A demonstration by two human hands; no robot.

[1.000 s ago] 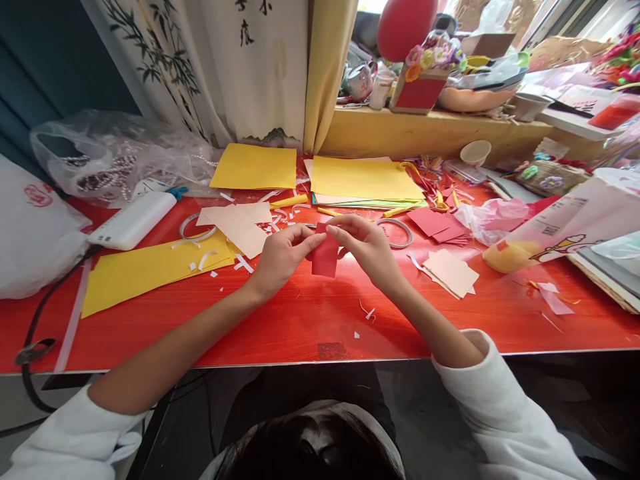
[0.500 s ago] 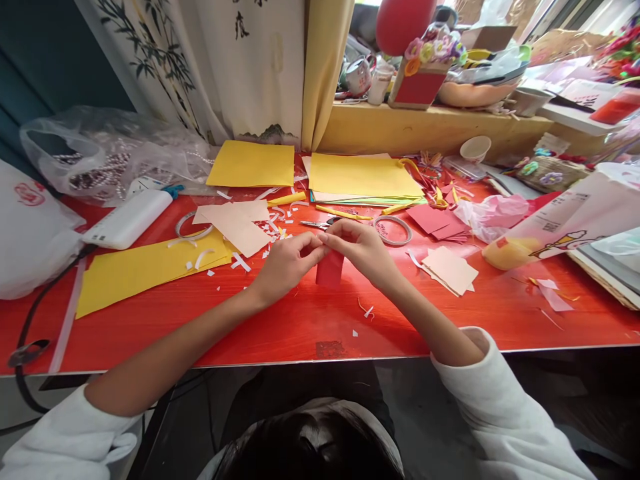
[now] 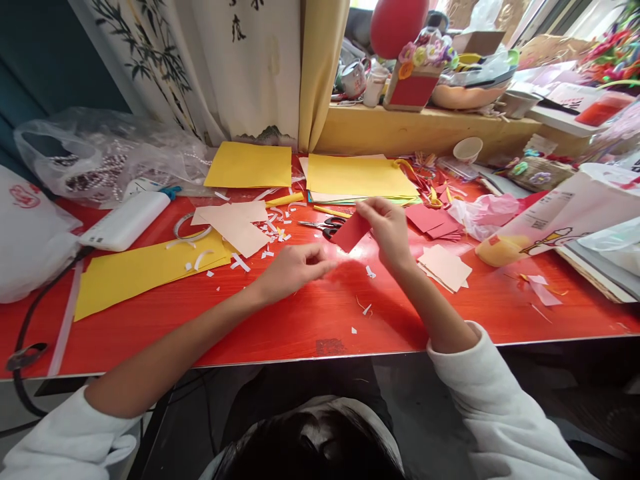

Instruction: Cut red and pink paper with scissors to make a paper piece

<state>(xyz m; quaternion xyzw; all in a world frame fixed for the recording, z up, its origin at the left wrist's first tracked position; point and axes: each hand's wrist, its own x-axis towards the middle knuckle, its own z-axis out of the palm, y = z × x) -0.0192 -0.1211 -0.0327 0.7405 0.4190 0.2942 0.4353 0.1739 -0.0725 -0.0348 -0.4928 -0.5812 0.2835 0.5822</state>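
Note:
My right hand pinches the upper corner of a small red piece of paper, which hangs tilted above the table. Lower and to the left, my left hand is apart from the paper, its thumb and forefinger closed together. Whatever those fingertips may hold is too small to make out. Behind the red paper lie black-handled scissors, partly covered by it. A stack of red paper squares sits to the right of my right hand, with pale pink paper squares nearer me.
Yellow sheets lie at the back, and yellow strips at the left. White scraps are scattered beside pale pink paper. A tape roll, a white power strip and a paper cup also stand on the red table.
My hands have come apart. The right hand has moved up and to the right with the red paper, while the left hand has lowered slightly and no longer touches it.

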